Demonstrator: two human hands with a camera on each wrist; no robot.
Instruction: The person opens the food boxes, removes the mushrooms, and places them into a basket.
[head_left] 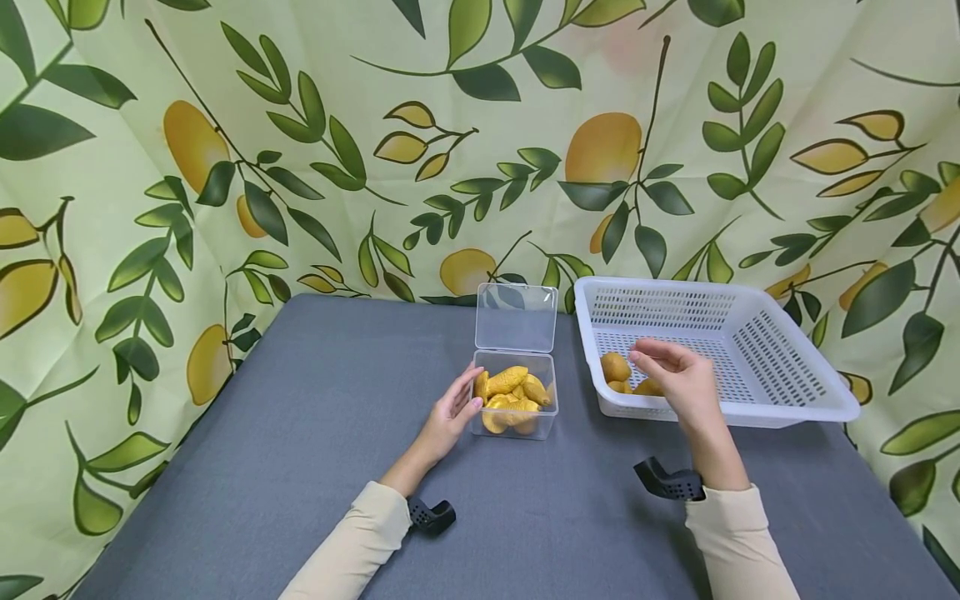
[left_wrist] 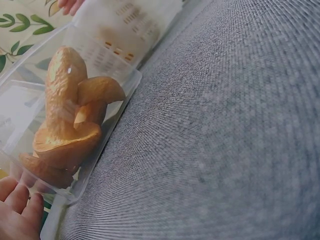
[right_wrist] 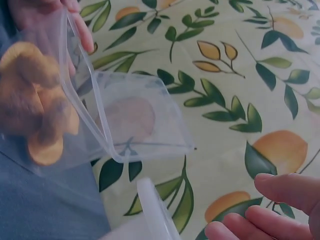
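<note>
A clear plastic box [head_left: 550,425] stands on the table with its hinged lid [head_left: 516,317] raised at the back. Several golden-brown mushrooms [left_wrist: 66,100] are piled inside it. My left hand [head_left: 448,417] rests against the box's left wall, its fingers fairly straight near the rim. Over the left part of a white basket hovers my right hand [head_left: 678,379]; its fingers are lightly bent and, in the right wrist view, the thumb stands apart from them with nothing between. Below that hand, several brown rounded pieces [head_left: 615,367] lie in the basket's near left corner, partly covered by it.
The white perforated basket [head_left: 787,410] sits to the right of the box, a narrow gap between them. Grey cloth covers the table [head_left: 337,375]. A leaf-and-fruit patterned curtain [head_left: 300,192] hangs behind the back edge and along the sides.
</note>
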